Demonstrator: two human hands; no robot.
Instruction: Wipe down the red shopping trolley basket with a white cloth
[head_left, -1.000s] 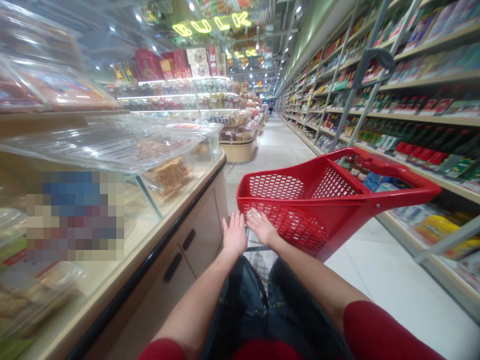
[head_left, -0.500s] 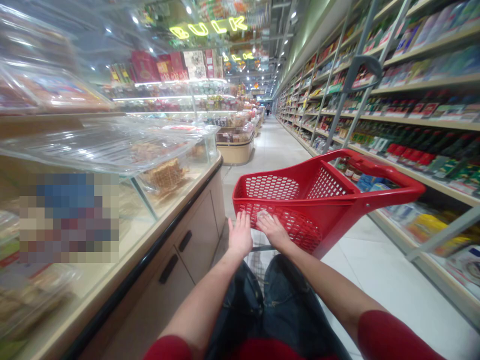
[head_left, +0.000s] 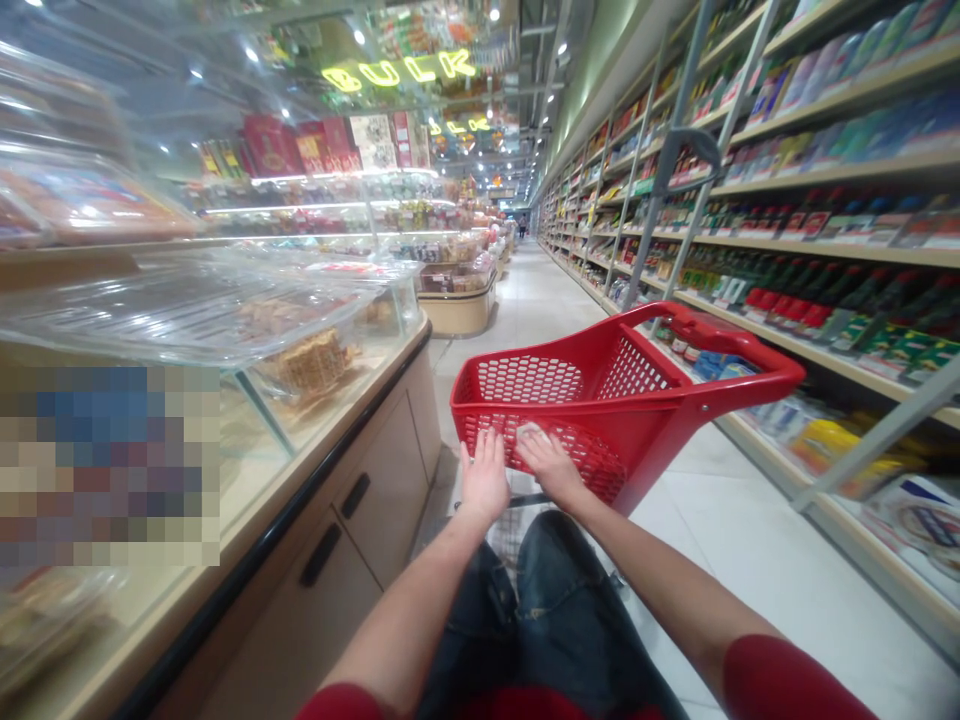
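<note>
A red plastic shopping basket [head_left: 592, 385] with a perforated wall and a long red handle [head_left: 720, 345] stands on the aisle floor right in front of my knees. My left hand [head_left: 484, 475] lies flat against its near wall, fingers stretched upward. My right hand [head_left: 547, 462] presses the same wall just to the right, fingers spread; a small pale patch shows under its fingertips and I cannot make it out. The two hands are almost touching. My legs in dark jeans [head_left: 540, 610] show below them.
A beige counter [head_left: 375, 470] with glass cases of baked goods runs close along the left. Stocked shelves [head_left: 825, 250] with grey slanted ladder rails [head_left: 675, 170] line the right. The tiled aisle [head_left: 540, 300] runs ahead to a distant person [head_left: 523, 222].
The basket and both hands have drifted left and slightly down in view as the aisle slides past. Both hands stay flat on the basket wall.
</note>
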